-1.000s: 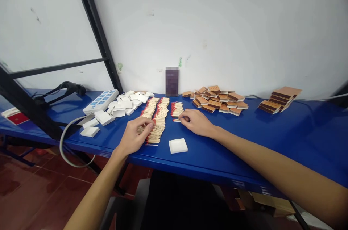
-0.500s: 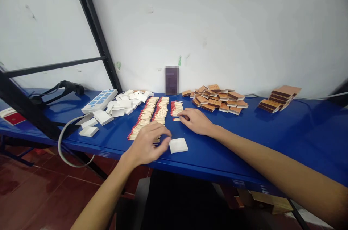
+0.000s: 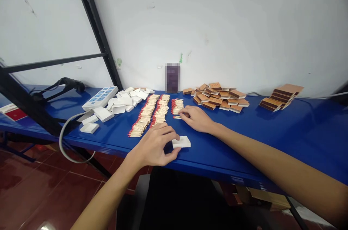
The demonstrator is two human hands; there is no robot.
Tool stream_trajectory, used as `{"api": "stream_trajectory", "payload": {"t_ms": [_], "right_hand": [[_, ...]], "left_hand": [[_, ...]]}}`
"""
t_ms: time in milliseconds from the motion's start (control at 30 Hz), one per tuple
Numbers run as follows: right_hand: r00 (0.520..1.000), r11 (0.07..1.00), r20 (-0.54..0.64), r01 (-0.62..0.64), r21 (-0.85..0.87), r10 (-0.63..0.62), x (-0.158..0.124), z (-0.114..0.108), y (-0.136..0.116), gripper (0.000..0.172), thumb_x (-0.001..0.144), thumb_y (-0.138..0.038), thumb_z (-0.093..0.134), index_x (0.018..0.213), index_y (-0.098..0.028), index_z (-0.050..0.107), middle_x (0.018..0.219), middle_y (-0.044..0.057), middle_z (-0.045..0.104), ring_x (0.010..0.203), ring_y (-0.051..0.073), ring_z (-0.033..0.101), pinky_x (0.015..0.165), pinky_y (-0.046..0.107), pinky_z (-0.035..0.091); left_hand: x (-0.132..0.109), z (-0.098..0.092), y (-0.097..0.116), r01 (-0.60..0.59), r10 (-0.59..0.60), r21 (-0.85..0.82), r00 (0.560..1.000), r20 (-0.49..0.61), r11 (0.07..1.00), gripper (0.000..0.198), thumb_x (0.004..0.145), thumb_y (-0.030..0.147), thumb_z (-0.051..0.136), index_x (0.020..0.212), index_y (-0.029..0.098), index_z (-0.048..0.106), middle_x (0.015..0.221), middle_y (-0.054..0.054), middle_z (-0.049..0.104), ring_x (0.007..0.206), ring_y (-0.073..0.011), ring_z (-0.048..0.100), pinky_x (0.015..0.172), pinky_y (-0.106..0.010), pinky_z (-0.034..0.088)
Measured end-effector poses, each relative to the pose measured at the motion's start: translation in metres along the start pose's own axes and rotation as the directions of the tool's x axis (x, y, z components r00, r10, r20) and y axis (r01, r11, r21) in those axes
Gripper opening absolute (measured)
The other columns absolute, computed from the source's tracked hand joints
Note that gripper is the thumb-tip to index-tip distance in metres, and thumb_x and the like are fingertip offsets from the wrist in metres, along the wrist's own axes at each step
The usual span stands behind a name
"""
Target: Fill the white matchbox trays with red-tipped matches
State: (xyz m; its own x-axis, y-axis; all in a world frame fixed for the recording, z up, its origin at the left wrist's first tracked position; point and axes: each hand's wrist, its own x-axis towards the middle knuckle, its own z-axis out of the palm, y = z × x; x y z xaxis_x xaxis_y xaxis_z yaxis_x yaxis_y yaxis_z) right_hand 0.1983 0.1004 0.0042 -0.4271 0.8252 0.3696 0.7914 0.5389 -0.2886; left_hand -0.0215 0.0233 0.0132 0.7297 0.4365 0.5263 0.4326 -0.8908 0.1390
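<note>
My left hand [image 3: 157, 145] pinches the left end of a small white matchbox tray [image 3: 182, 141] lying on the blue table [image 3: 272, 132] near its front edge. My right hand [image 3: 197, 117] rests with curled fingers on a few matches beside a short row of red-tipped matches [image 3: 176, 106]. Two longer rows of matches [image 3: 152, 113] lie just left of it, running back toward the wall.
A heap of white trays [image 3: 123, 102] and a white power strip [image 3: 100, 97] with a grey cable lie at the left. Brown matchbox sleeves [image 3: 219, 99] are piled behind my right hand, another stack [image 3: 280, 96] farther right. A black metal frame [image 3: 92, 23] crosses the left side.
My left hand left the long match rows, moved right toward the front edge and closed on the white tray. My right hand stayed by the short match row.
</note>
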Motion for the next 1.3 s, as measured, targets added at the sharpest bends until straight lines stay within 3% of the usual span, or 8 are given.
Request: {"api": "stream_trajectory", "payload": {"t_ms": [400,533,633,833,1000,1300], "right_hand": [[1.000,0.999,-0.006,-0.006,0.037,0.007,0.0007,0.0033,0.0044,0.027,0.094,-0.022,0.045,0.098,-0.017,0.071,0.096,0.008,0.070,0.086,0.018,0.061,0.075,0.028,0.039],[1.000,0.999,-0.019,0.015,0.050,-0.015,0.0004,0.0031,0.0049,0.025,0.094,-0.022,0.046,0.094,-0.018,0.070,0.093,0.006,0.070,0.084,0.018,0.061,0.074,0.027,0.039],[1.000,0.999,-0.025,0.008,0.042,-0.007,-0.0001,0.0025,0.0038,0.023,0.092,-0.020,0.047,0.093,-0.017,0.069,0.092,0.006,0.070,0.081,0.017,0.060,0.070,0.027,0.037],[1.000,0.999,0.005,-0.007,0.035,0.007,-0.0009,-0.0006,-0.0005,0.022,0.092,-0.023,0.047,0.092,-0.019,0.069,0.085,0.004,0.069,0.072,0.015,0.056,0.063,0.026,0.032],[1.000,0.999,-0.015,0.015,0.040,-0.015,-0.0012,-0.0006,-0.0001,0.019,0.090,-0.024,0.049,0.085,-0.018,0.067,0.081,0.003,0.067,0.068,0.014,0.052,0.062,0.026,0.031],[0.997,0.996,-0.066,0.050,0.080,-0.044,-0.0018,0.0009,0.0013,0.020,0.088,-0.020,0.052,0.093,-0.017,0.070,0.079,0.003,0.065,0.068,0.013,0.052,0.063,0.026,0.033]], "left_hand": [[0.0011,0.0003,0.0003,0.086,-0.085,-0.020,0.996,0.043,0.996,0.018,0.085,0.025,0.063,0.102,0.019,0.065,0.108,-0.007,0.065,0.101,-0.0228,0.058,0.093,-0.039,0.047],[0.0011,0.0001,0.0004,0.094,-0.094,-0.004,0.994,0.052,0.996,0.029,0.084,0.026,0.063,0.113,0.021,0.063,0.125,-0.007,0.062,0.115,-0.0247,0.055,0.104,-0.042,0.041],[0.0014,-0.0005,0.0006,0.100,-0.099,-0.006,0.992,0.078,0.995,0.038,0.083,0.025,0.064,0.121,0.021,0.060,0.127,-0.006,0.063,0.122,-0.0254,0.052,0.108,-0.042,0.038],[0.0033,-0.0014,0.0004,0.099,-0.097,-0.018,0.991,0.093,0.995,0.029,0.085,0.024,0.061,0.114,0.021,0.063,0.106,-0.004,0.069,0.108,-0.0229,0.058,0.103,-0.039,0.041],[0.0035,-0.0003,-0.0009,0.094,-0.092,-0.021,0.991,0.096,0.995,0.026,0.086,0.025,0.061,0.112,0.019,0.064,0.104,-0.005,0.069,0.103,-0.0220,0.058,0.101,-0.039,0.042],[0.0029,0.0004,-0.0014,0.096,-0.092,-0.033,0.990,0.103,0.995,0.023,0.087,0.025,0.061,0.109,0.019,0.065,0.103,-0.004,0.069,0.100,-0.0216,0.059,0.097,-0.037,0.044]]}}
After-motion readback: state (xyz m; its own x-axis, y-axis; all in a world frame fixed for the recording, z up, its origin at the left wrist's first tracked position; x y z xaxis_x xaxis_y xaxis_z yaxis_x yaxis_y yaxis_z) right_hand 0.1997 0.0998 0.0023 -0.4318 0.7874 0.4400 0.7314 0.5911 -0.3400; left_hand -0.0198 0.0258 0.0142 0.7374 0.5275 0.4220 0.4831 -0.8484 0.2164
